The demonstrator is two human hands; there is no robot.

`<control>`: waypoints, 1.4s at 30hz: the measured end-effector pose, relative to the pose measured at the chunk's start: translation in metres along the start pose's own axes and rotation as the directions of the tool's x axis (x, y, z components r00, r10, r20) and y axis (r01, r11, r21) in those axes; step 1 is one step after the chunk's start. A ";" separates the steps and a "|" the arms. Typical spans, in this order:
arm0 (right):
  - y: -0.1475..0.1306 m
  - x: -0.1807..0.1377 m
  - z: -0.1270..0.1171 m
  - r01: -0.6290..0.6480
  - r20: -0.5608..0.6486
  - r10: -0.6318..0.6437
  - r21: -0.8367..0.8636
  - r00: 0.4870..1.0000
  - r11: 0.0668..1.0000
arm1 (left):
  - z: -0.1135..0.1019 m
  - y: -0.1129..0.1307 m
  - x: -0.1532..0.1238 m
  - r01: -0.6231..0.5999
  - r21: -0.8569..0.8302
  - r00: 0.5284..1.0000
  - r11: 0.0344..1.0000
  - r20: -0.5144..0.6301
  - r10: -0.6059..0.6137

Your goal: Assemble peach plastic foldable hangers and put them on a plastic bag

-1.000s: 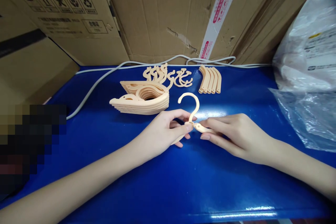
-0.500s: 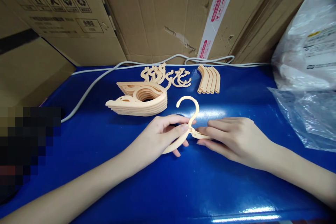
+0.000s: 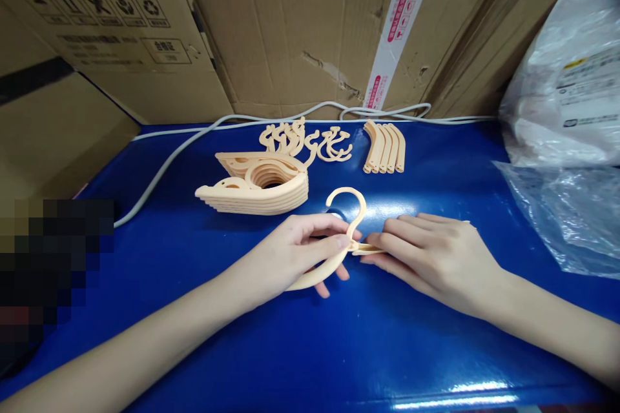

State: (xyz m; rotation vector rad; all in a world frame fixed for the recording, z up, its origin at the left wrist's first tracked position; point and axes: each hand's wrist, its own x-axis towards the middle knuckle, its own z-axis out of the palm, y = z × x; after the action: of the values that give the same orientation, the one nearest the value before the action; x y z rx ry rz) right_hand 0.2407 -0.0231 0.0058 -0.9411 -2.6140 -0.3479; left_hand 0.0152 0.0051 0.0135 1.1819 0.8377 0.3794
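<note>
A peach plastic folding hanger (image 3: 347, 219) lies on the blue table (image 3: 339, 348), its hook pointing away from me. My left hand (image 3: 295, 255) is closed around the hanger's left arm, thumb near the hinge. My right hand (image 3: 431, 255) pinches the right arm of the same hanger, which is mostly hidden under my fingers. Both hands meet at the hinge below the hook.
Behind the hands sit a stack of folded hangers (image 3: 256, 184), a cluster of loose hooks (image 3: 310, 140) and a row of curved arm pieces (image 3: 385, 148). A white cable (image 3: 174, 158) runs along the back. Cardboard boxes (image 3: 290, 19) wall the rear; plastic bags (image 3: 562, 135) lie right.
The hanger's left arm has swung down and out from under my left hand, so more of it shows. Both hands shifted slightly toward me.
</note>
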 end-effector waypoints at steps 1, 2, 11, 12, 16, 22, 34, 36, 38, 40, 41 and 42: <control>0.000 0.000 0.000 -0.001 -0.003 0.001 -0.003 1.000 1.000 | 0.000 0.000 0.000 -0.002 -0.017 1.000 1.000 -0.003 0.001; -0.001 0.000 0.001 -0.002 -0.005 0.002 -0.004 1.000 1.000 | 0.000 0.001 0.000 -0.003 -0.034 1.000 0.999 -0.005 0.003; -0.006 0.001 0.000 0.019 -0.035 -0.018 0.029 0.999 0.999 | 0.002 0.000 0.000 -0.024 -0.036 0.999 0.999 -0.025 0.023; -0.006 0.001 0.000 0.022 -0.036 -0.021 0.032 0.999 0.999 | 0.003 0.000 0.000 -0.023 -0.030 0.999 0.999 -0.026 0.022; -0.007 0.001 -0.002 0.010 -0.033 -0.008 0.057 0.999 0.998 | 0.003 0.001 -0.001 -0.015 -0.015 0.999 1.000 -0.037 0.014; -0.010 0.001 -0.004 -0.013 -0.002 0.013 0.085 1.000 0.996 | 0.003 -0.002 0.001 -0.025 0.016 0.999 1.000 -0.037 0.025; -0.008 -0.002 -0.003 -0.058 0.003 0.058 0.153 0.998 0.987 | 0.006 -0.007 0.000 -0.041 0.106 0.999 0.994 -0.007 0.042; -0.004 -0.002 -0.003 -0.040 0.012 0.038 0.182 0.999 0.982 | 0.007 -0.007 -0.001 -0.059 0.166 0.998 0.984 -0.008 0.061; 0.001 0.000 -0.003 -0.025 0.023 0.021 0.194 1.000 0.981 | 0.008 -0.007 -0.004 -0.062 0.248 0.997 0.967 -0.019 0.068; 0.008 0.001 -0.005 -0.026 0.034 0.020 0.189 0.999 0.982 | 0.009 -0.007 -0.006 -0.059 0.335 0.997 0.940 -0.023 0.071; 0.012 0.002 -0.005 -0.036 0.041 0.028 0.186 0.999 0.982 | 0.010 -0.006 -0.008 -0.067 0.388 0.996 0.919 -0.023 0.083; 0.015 0.002 -0.006 -0.048 0.049 0.040 0.185 0.998 0.982 | 0.010 -0.006 -0.009 -0.084 0.448 0.994 0.890 -0.024 0.106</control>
State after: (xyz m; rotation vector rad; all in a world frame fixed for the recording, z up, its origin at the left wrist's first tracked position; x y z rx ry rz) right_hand 0.2499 -0.0128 0.0135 -0.9506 -2.6067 -0.0699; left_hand 0.0162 -0.0093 0.0128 1.6530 0.9404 0.3020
